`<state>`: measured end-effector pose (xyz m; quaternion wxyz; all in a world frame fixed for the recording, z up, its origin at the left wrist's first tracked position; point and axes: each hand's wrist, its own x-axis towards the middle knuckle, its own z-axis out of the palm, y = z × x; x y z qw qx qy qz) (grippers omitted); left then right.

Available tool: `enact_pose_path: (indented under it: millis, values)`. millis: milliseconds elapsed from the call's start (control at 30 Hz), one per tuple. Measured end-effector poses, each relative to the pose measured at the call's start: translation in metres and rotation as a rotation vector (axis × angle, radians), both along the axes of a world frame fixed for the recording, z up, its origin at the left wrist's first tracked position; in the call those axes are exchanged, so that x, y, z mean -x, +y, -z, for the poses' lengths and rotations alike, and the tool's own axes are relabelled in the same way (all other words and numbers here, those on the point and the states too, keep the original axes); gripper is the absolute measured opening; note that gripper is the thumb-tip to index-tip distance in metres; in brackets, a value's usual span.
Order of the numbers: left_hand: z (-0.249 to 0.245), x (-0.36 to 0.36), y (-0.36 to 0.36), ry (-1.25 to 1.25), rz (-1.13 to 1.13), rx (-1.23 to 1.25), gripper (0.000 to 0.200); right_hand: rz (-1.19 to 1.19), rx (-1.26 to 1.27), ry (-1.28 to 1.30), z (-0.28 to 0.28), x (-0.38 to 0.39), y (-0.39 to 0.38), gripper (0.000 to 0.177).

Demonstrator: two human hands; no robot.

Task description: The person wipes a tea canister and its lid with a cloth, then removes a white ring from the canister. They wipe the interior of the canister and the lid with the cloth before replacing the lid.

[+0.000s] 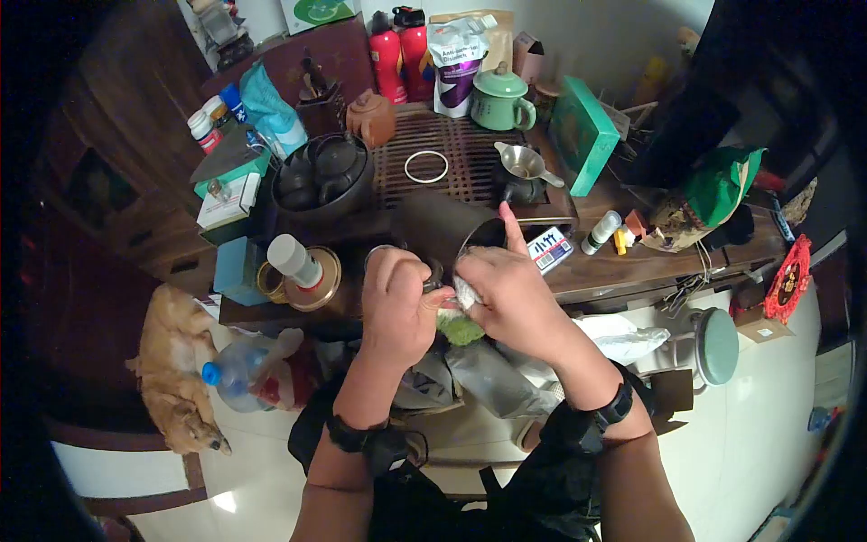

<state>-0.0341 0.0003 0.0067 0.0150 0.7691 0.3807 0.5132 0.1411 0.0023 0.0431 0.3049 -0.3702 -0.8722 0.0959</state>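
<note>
Both of my hands meet at the table's front edge, in the middle of the view. My left hand (396, 307) is closed, its fingers pressed round something small and dark that is mostly hidden. In my right hand (513, 298) is a white crumpled cloth (466, 294), pinched by the curled fingers while one finger points up. A dark cylindrical container (442, 224) lies tilted just beyond my hands, its rim beside my right hand. Something green and fuzzy (461, 331) shows right below my fingers.
Behind lies a slatted tea tray (397, 176) with a white ring (426, 166), a brown teapot (370, 118), a green lidded mug (502, 98) and a metal strainer (522, 163). A dark bowl (322, 172) of teaware stands left. A dog (176, 370) lies on the floor.
</note>
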Motion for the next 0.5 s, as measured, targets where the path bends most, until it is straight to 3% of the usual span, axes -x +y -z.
enact_pose_path:
  millis: [100,200,300,367,433,500]
  values:
    - [0.004,0.001,0.001,0.009,0.040,-0.017,0.033,0.023,0.157,0.026,-0.002,-0.001,-0.005,0.038]
    - [0.009,0.011,0.006,-0.071,-0.035,0.011,0.032,-0.091,0.170,0.250,-0.001,-0.002,-0.006,0.042]
    - [0.005,0.020,0.008,-0.162,0.007,-0.037,0.026,-0.262,0.288,0.299,-0.020,-0.025,-0.004,0.040]
    - [0.006,0.028,0.008,-0.237,-0.030,-0.001,0.025,-0.493,0.406,0.352,-0.037,-0.052,0.001,0.026]
    - [0.004,0.035,0.008,-0.267,-0.052,-0.022,0.023,-0.399,0.478,0.544,-0.037,-0.072,-0.001,0.025]
    - [-0.002,0.041,0.006,-0.249,-0.058,-0.097,0.022,-0.109,0.430,0.805,-0.038,-0.078,0.000,0.026]
